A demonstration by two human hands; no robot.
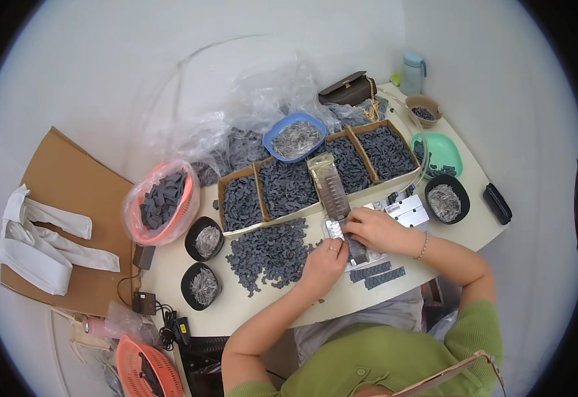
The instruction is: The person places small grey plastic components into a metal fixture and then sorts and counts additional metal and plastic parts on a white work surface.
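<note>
Both of my hands meet over a small silver metal fixture (pixel 334 229) near the front edge of the table. My left hand (pixel 325 264) comes in from the left with its fingers pinched together. Close beside it, my right hand (pixel 376 229) bends its fingers down over the same spot. Whatever is between the fingertips is too small or hidden. A dark grey piece (pixel 356 253) lies just under the hands. Behind the fixture a long clear plastic holder (pixel 329 182) rests across the boxes. Rows of joined dark strips (pixel 385 276) lie in front of my right forearm.
A loose heap of small dark pieces (pixel 269 257) spreads left of my hands. Cardboard boxes (pixel 239 229) of such pieces line the back. Black bowls (pixel 186 292) and a blue basin (pixel 267 147) hold metal pins. A green tray (pixel 453 149) and a black case (pixel 497 204) lie right.
</note>
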